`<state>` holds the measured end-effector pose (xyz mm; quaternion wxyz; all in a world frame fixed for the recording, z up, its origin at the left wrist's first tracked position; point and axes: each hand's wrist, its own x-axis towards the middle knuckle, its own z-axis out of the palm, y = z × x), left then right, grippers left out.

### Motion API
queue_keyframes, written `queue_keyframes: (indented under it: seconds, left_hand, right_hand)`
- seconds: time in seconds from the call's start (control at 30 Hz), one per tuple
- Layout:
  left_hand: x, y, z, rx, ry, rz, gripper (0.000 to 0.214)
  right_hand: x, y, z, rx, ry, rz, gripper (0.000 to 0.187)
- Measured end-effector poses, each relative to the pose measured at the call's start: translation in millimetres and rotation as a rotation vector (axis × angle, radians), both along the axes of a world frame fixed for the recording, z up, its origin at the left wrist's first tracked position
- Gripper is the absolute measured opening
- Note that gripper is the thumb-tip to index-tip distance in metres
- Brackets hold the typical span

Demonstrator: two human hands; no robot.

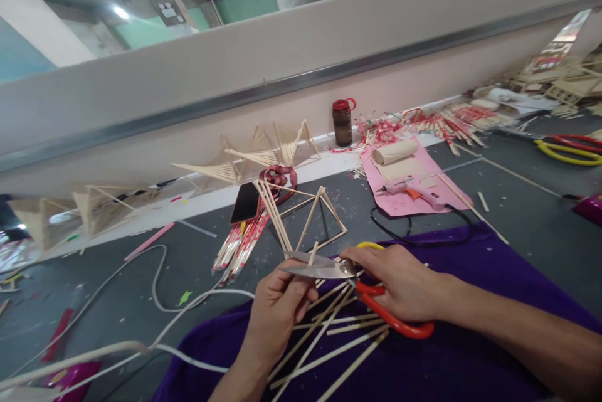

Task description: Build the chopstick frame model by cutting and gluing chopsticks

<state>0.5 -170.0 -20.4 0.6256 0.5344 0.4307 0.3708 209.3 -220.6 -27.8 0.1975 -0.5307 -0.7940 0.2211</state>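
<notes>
A purple cloth [423,364] lies nearest, strewn with loose pale bamboo sticks [329,352]. Over it the left hand [277,308] pinches a short bamboo stick [313,253] against the steel scissors with orange-red handles [320,266]. The right hand [399,283] is clenched through the handles, and the blades look nearly shut. Beyond, one open stick frame [310,214] seems unfinished. Completed stick models [254,154] line the wall.
</notes>
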Motion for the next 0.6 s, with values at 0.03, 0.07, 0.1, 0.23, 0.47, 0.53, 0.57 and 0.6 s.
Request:
queue_keyframes:
  seconds: [0.03, 0.07, 0.1, 0.23, 0.47, 0.53, 0.57, 0.6]
  left_hand:
    - [-1.0, 0.7, 1.1, -0.015, -0.017, -0.009, 0.026]
    - [-2.5, 1.6, 3.0, -0.038, -0.038, -0.024, 0.027]
    - [-4.5, 2.8, 5.5, -0.064, -0.064, -0.041, 0.028]
    - [-14.3, 11.1, 19.3, -0.113, -0.189, 0.030, 0.027]
    - [-12.8, 15.8, 23.4, -0.064, -0.145, 0.047, 0.020]
    - [-9.8, 14.3, 21.0, -0.100, -0.112, -0.003, 0.022]
    - [-8.6, 13.6, 19.8, -0.113, -0.089, -0.021, 0.022]
    - [-7.8, 13.1, 18.7, -0.120, -0.063, -0.036, 0.023]
  right_hand:
    - [0.2, 0.2, 1.4, 0.006, 0.007, 0.001, 0.053]
    - [0.4, 0.3, 3.6, 0.009, 0.010, 0.002, 0.061]
    - [0.7, 0.5, 6.5, 0.011, 0.012, 0.004, 0.068]
    - [7.0, -3.6, 19.4, 0.033, 0.003, 0.010, 0.079]
    - [65.4, -36.5, -1.8, 0.037, -0.224, -0.122, 0.060]
    - [87.8, -42.0, -11.9, 0.012, -0.292, -0.119, 0.054]
    - [96.5, -44.0, -15.0, 0.003, -0.322, -0.101, 0.053]
    - [102.7, -45.7, -16.1, 0.015, -0.347, -0.099, 0.053]
